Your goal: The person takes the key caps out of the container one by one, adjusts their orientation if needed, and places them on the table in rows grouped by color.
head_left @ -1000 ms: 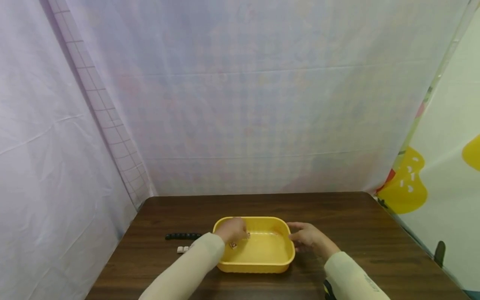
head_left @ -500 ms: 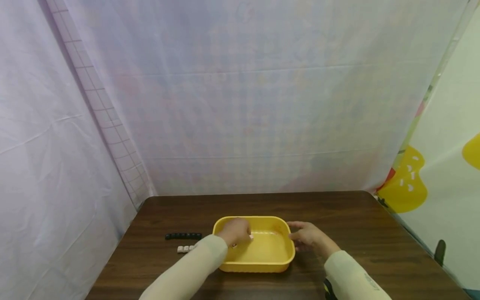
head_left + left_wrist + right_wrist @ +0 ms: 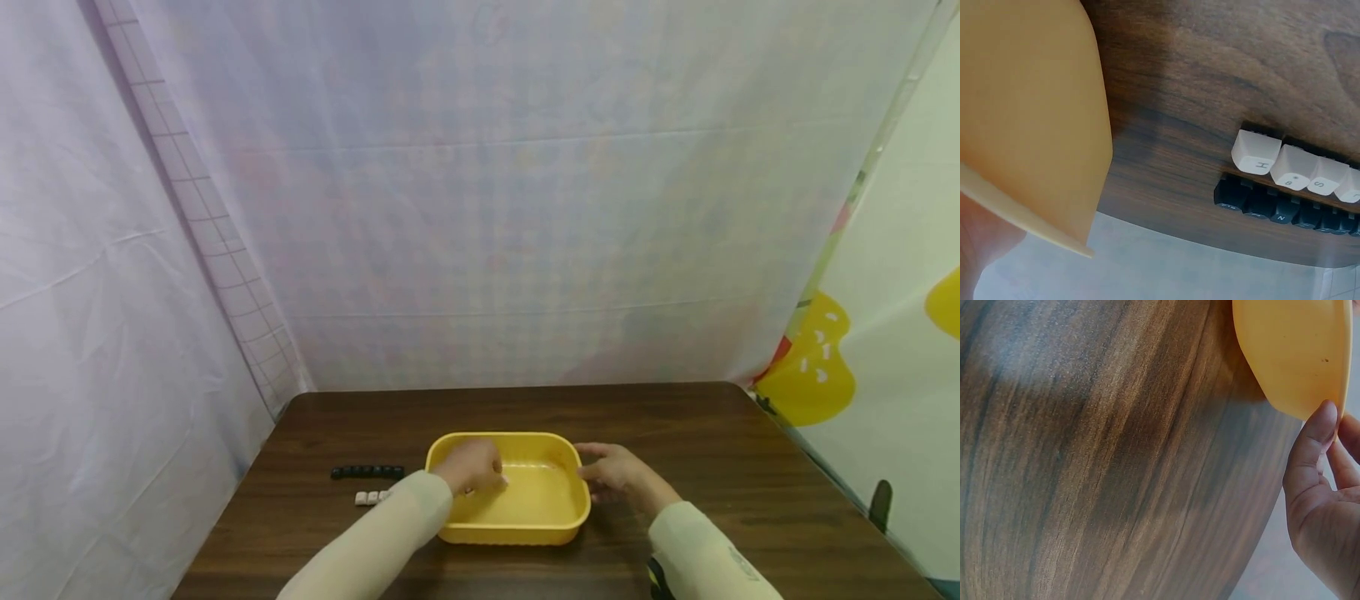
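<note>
My left hand [image 3: 472,465] reaches down inside the yellow plastic basin [image 3: 525,528], its fingers curled. At its fingertips, a small white keycap [image 3: 505,481] shows, pinched and mostly hidden by them. Another keycap [image 3: 469,491] peeks out beneath the hand on the basin floor. My right hand [image 3: 618,477] grips the basin's right rim; in the right wrist view the thumb [image 3: 1321,425] presses one side of the rim, with fingers behind it. In the left wrist view the basin wall hides most of the left hand.
Left of the basin, a row of black keycaps [image 3: 367,472] lies on the dark wooden table [image 3: 525,408]. A row of white keycaps [image 3: 371,498], partly behind the left sleeve, runs nearer to me. A pale curtain [image 3: 517,250] hangs beyond the table's far edge.
My left hand has shifted slightly right inside the basin, and its fingers have come down onto a white keycap. The right hand stays on the rim.
</note>
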A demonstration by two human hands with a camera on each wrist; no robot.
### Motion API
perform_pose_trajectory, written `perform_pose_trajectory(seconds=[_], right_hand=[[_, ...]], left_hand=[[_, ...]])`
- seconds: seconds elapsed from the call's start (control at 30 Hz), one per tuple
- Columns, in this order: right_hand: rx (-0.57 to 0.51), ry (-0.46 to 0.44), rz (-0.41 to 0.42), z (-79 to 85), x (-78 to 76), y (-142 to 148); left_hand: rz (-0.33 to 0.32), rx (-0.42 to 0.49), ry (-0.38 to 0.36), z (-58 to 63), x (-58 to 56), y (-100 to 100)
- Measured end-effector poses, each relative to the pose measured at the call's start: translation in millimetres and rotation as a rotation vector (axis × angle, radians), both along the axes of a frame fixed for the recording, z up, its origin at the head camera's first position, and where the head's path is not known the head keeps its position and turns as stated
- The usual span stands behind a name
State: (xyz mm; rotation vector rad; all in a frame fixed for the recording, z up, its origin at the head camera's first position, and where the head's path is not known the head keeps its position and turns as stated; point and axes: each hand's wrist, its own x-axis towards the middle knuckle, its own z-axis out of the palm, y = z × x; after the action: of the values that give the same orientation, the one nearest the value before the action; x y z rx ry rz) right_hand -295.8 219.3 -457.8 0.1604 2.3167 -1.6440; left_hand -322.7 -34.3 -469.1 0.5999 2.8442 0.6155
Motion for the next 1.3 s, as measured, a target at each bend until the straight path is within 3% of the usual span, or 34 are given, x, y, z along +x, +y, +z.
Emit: perform_pose_trajectory(seconds=[0.13, 0.37, 0.6, 0.7, 0.93, 1.3], right_hand=[[0.001, -0.002, 0.006, -1.0, -0.3, 0.2], [0.01, 0.012, 0.003, -1.6, -0.3, -0.1], [0.002, 0.018, 0.012, -1.7, -0.5, -1.0], [0.008, 0.021, 0.008, -2.1, -0.6, -0.8], [0.004, 0.023, 0.001, -2.9, -0.2, -0.6], [-0.006, 0.017, 0.003, -2.7, -0.5, -0.7]], left_hand=[[-0.001, 0.003, -0.001, -0.5, 1.2, 0.2], [0.008, 0.163, -0.036, 4.7, 3.3, -2.9], [-0.032, 0.18, -0.005, 14.9, 6.3, -10.3], [-0.05, 0.186, 0.023, 16.7, 5.7, -13.5], [-0.103, 0.162, 0.175, 19.6, 3.0, -24.0], [-0.004, 0.272, 0.071, 30.2, 5.9, -53.2]])
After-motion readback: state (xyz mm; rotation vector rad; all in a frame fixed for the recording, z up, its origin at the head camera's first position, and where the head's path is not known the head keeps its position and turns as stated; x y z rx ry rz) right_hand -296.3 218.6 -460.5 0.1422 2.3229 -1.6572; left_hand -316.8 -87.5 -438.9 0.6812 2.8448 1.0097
